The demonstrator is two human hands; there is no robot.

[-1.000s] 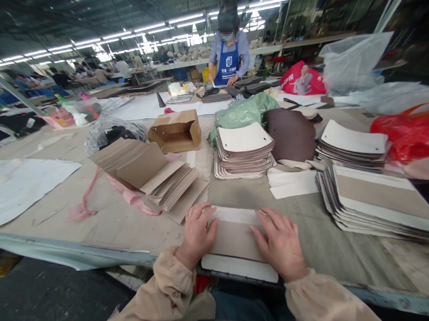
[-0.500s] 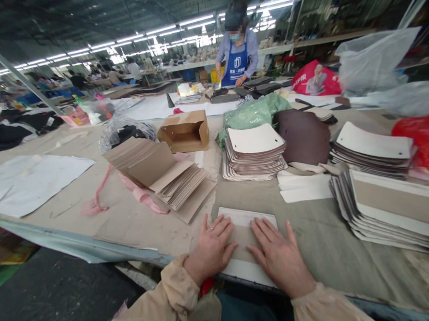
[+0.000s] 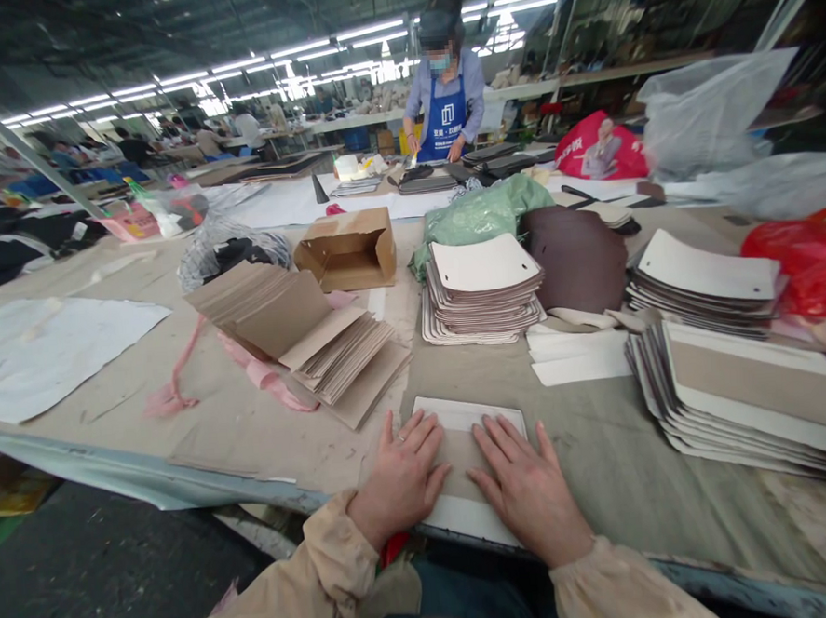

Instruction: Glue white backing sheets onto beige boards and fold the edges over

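A flat white panel (image 3: 472,520) lies at the table's front edge, with a brown cardboard piece (image 3: 458,457) over its middle. My left hand (image 3: 404,477) rests flat on the left side of these layers, fingers spread and a ring on one finger. On the right side, my right hand (image 3: 525,484) presses down with its fingers stretched out. Neither hand grips anything. Beyond my left hand a fanned stack of brown cardboard pieces (image 3: 338,355) sits on the table. To the right is a stack of white panels with brown middles (image 3: 760,381).
Stacks of white, dark-edged panels (image 3: 484,267) stand farther back, beside a dark brown sheet (image 3: 574,260) and a green plastic bag (image 3: 481,213). An open cardboard box (image 3: 346,252) lies behind the cardboard pieces. Across the table a co-worker in a blue apron (image 3: 447,120) handles dark pieces.
The whole view has shifted slightly, so things appear a little farther left. Both hands stay flat on the panel, in nearly the same pose.
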